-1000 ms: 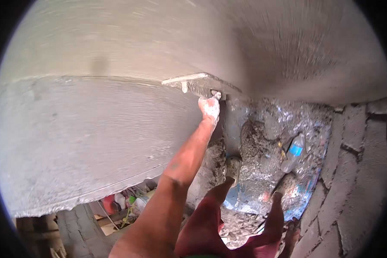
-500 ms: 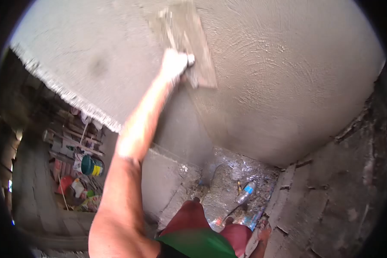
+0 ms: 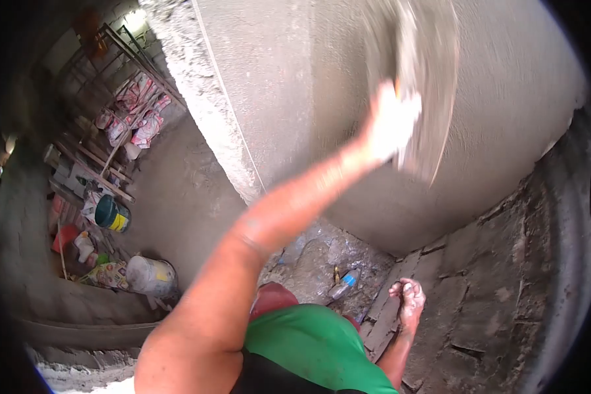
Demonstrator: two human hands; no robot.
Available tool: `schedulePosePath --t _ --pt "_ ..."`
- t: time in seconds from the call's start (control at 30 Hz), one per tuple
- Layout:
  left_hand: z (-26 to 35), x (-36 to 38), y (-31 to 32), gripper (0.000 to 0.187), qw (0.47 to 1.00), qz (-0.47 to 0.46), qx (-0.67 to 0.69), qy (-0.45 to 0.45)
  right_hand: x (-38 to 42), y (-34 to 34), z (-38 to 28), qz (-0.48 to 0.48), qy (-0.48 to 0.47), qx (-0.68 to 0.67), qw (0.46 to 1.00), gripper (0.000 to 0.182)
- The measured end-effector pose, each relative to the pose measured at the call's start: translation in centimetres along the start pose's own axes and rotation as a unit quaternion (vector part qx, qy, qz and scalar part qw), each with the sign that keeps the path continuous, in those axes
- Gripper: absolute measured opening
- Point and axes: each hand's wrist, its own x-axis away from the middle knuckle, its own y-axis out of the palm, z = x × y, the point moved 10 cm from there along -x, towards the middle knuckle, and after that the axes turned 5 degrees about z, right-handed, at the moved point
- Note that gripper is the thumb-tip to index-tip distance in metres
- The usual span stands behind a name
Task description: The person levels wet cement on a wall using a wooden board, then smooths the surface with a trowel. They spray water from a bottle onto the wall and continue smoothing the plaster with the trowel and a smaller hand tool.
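My left hand [image 3: 393, 125] is closed around the handle of a plastering trowel [image 3: 433, 85]. Motion smears the trowel, whose long flat blade lies against the grey plastered wall [image 3: 505, 85]. Fresh plaster with faint stroke marks covers the wall around the blade. Low on the right, my right hand [image 3: 410, 299] is held beside my body, near the rough block wall [image 3: 486, 295]. Its fingers are loosely curled and apart, with nothing visible in them.
A clear bottle with a blue label [image 3: 345, 284] lies on the wet, rough floor [image 3: 308, 262] below. Left of the wall's ragged edge [image 3: 197, 85] are a green bucket [image 3: 111, 213], a white bucket [image 3: 151, 276], sacks [image 3: 138, 111] and wooden pieces [image 3: 98, 164].
My left hand has moved right across the wall with the trowel. My right hand has risen further into view. The view has shifted, showing more of the floor and buckets at left.
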Motion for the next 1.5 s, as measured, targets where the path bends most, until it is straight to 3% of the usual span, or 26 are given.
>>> schedulePosePath --t 0.03,0.07,0.1,0.13,0.2,0.27,0.33,0.37,0.4,0.47,0.53,0.63,0.73,0.77,0.83,0.87,0.9,0.93,1.07,1.1,1.17,1.2,1.27,1.33,1.43,1.5 --pt "-3.8 3.0 -0.1 0.053 0.979 0.019 -0.2 0.037 -0.4 2.0 -3.0 -0.039 -0.029 -0.013 0.999 0.046" --pt "-7.5 6.1 -0.1 0.058 0.916 0.045 -0.393 0.065 -0.9 4.1 -5.5 -0.078 -0.059 -0.024 0.995 0.05" --pt "-9.9 9.8 0.0 0.054 0.919 0.025 -0.394 -0.005 -1.7 5.6 -6.4 -0.073 -0.057 -0.011 0.996 0.055" --pt "-12.3 13.3 -0.1 0.05 0.887 0.065 -0.448 0.087 -2.2 7.1 -7.1 -0.065 -0.054 0.003 0.996 0.06" --pt "-17.5 17.8 0.2 0.041 0.898 -0.045 -0.436 -0.017 -3.9 8.7 -5.1 -0.032 -0.006 0.03 0.999 0.059" --pt "-18.3 21.7 -0.4 0.031 0.889 -0.034 -0.457 0.014 -6.3 7.5 -0.5 0.008 -0.029 0.151 0.988 0.053" --pt "-16.5 23.0 -1.5 0.025 0.893 0.018 -0.425 0.147 -6.2 8.9 1.1 0.069 0.021 0.078 0.994 0.047" --pt "-17.4 22.8 -1.9 0.027 0.883 -0.05 -0.453 0.109 -5.9 10.1 0.9 0.066 0.027 0.113 0.991 0.042" --pt "-22.9 23.6 -2.6 0.028 0.925 -0.021 -0.364 0.11 -5.2 11.5 0.6 0.059 0.059 0.145 0.986 0.036" --pt "-15.1 23.0 -4.0 0.031 0.887 -0.062 -0.438 0.134 -5.2 13.0 1.3 0.08 0.04 0.058 0.994 0.03" --pt "-11.9 22.8 -5.0 0.039 0.886 -0.13 -0.434 0.099 -5.4 14.6 -0.1 0.082 0.017 0.104 0.991 0.021" --pt "-6.7 25.4 -8.0 0.044 0.877 -0.129 -0.44 0.143 -8.0 14.9 1.2 0.113 -0.046 0.01 0.992 0.016" --pt "-3.8 26.4 -14.1 0.031 0.938 -0.187 -0.29 -0.032 -9.6 17.3 -3.5 0.145 -0.094 -0.075 0.982 0.022" --pt "-1.3 25.7 -17.0 0.027 0.942 -0.148 -0.3 -0.039 -10.0 17.8 -5.3 0.165 -0.096 -0.08 0.978 0.024" --pt "3.8 25.2 -25.3 0.025 0.955 0.071 -0.286 -0.038 -12.2 20.1 -10.2 0.175 -0.082 -0.144 0.971 0.029" --pt "6.4 25.5 -29.4 0.024 0.947 0.178 -0.265 -0.031 -14.2 21.0 -12.4 0.163 -0.124 -0.098 0.974 0.026" --pt "13.3 22.8 -29.1 0.025 0.895 0.19 -0.394 0.084 -16.2 21.9 -14.6 0.155 -0.168 -0.053 0.972 0.024" --pt "14.0 23.0 -33.6 0.032 0.916 0.277 -0.271 0.107 -18.1 22.8 -16.7 0.149 -0.212 -0.011 0.966 0.022" --pt "20.0 18.8 -38.7 0.05 0.85 0.335 -0.323 0.249 -19.9 31.4 -29.9 0.2 -0.404 0.181 0.874 0.025" --pt "19.9 16.7 -39.2 0.05 0.856 0.324 -0.317 0.251 -19.6 33.7 -32.1 0.231 -0.458 0.237 0.825 0.031" --pt "19.8 13.2 -38.5 0.061 0.851 0.276 -0.32 0.313 -20.1 37.7 -34.2 0.274 -0.472 0.288 0.787 0.041" --pt "18.8 11.4 -37.9 0.07 0.863 0.246 -0.328 0.296 -21.3 38.8 -34.3 0.284 -0.397 0.281 0.827 0.045" --pt "16.7 9.5 -36.9 0.075 0.865 0.233 -0.324 0.305 -21.8 41.0 -33.6 0.278 -0.397 0.263 0.834 0.044" --pt "10.3 10.8 -40.4 0.078 0.741 0.189 -0.53 0.367 -24.2 41.7 -30.2 0.27 -0.241 0.261 0.895 0.043" --pt "9.8 10.1 -39.6 0.079 0.738 0.19 -0.553 0.336 -28.2 41.2 -23.8 0.288 -0.244 0.212 0.901 0.04" --pt "9.3 10.7 -39.1 0.075 0.722 0.195 -0.542 0.383 -29.4 40.5 -16.1 0.299 -0.259 0.225 0.89 0.041"
